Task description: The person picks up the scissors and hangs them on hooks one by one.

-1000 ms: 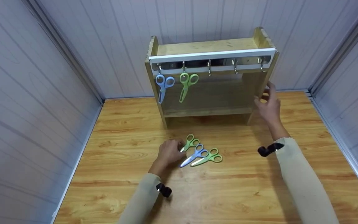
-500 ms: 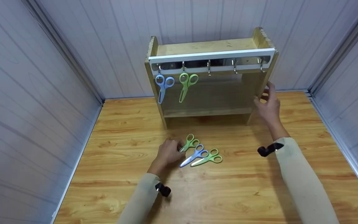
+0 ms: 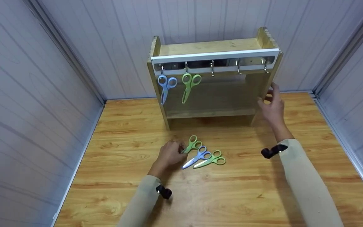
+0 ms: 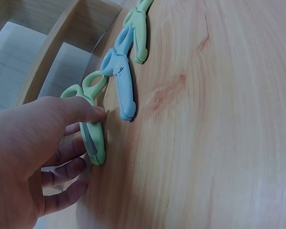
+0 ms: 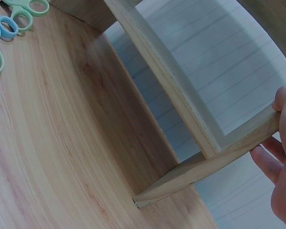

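Observation:
Three pairs of scissors lie on the wooden floor in front of the shelf. My left hand (image 3: 169, 154) pinches the leftmost pair, green scissors (image 4: 94, 143), around the blade end; its thumb lies on top and the handle loops point toward the shelf. Close beside it are blue scissors (image 3: 198, 157), then another pair of green scissors (image 3: 212, 160). At the shelf's right side, my right hand (image 3: 273, 108) grips the side panel (image 5: 205, 164) between thumb and fingers. Blue scissors (image 3: 164, 90) and green scissors (image 3: 187, 88) hang by one loop each from the two leftmost hooks.
The wooden shelf (image 3: 211, 46) stands near the back wall (image 3: 131, 47). Along its upper front runs a white rail (image 3: 214, 55) with several metal hooks; three to the right, including the middle hook (image 3: 212, 67), carry nothing. Panel walls enclose both sides.
My left wrist has shifted very slightly to the left, with the hand still at the green scissors. The right hand and the hanging scissors stay where they were.

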